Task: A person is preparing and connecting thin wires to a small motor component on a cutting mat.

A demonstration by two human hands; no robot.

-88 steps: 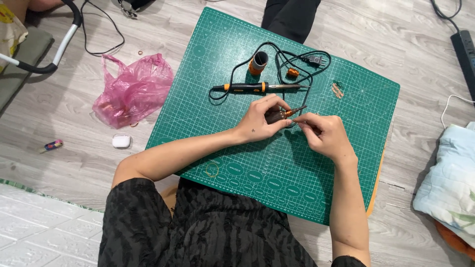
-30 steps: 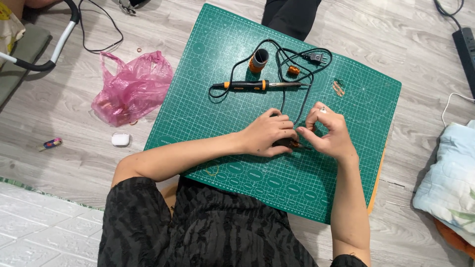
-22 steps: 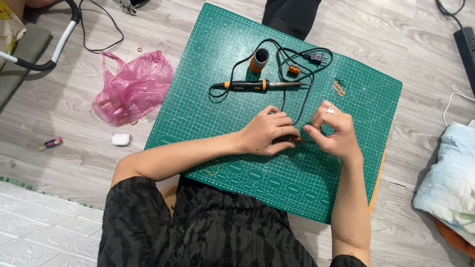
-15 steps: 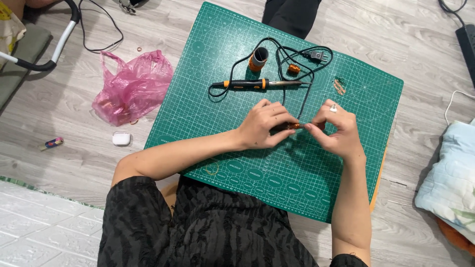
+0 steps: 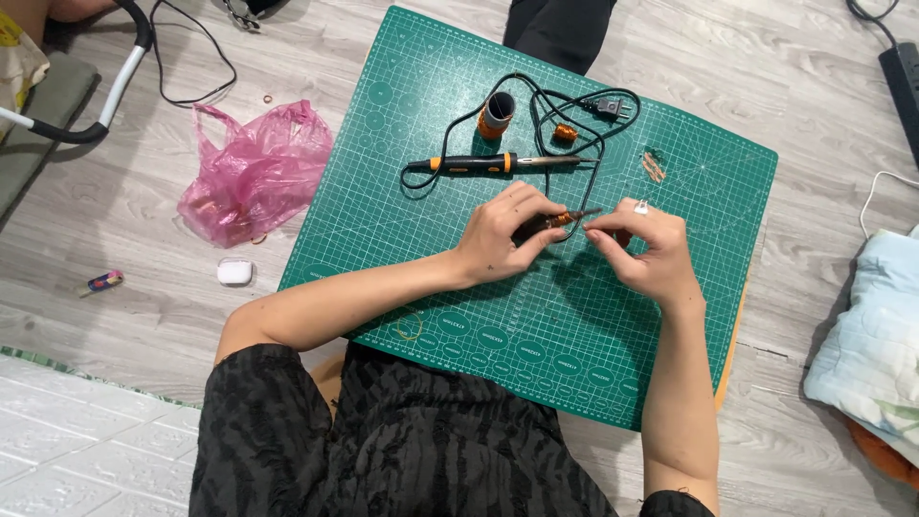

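My left hand grips a small dark tool with an orange tip over the green cutting mat. My right hand, with a ring on one finger, pinches the tool's thin metal end between thumb and fingers. Just beyond the hands lies a black and orange soldering iron with its black cable looped on the mat. An orange spool and a small copper coil sit behind it.
A crumpled pink plastic bag lies on the wooden floor left of the mat, with a small white case near it. A pale blue cushion is at the right. A power strip lies at the upper right.
Both hands lifted slightly off the mat and spread a little; the tool's tip now shows between them, where a second ago the hands were pressed together over it.
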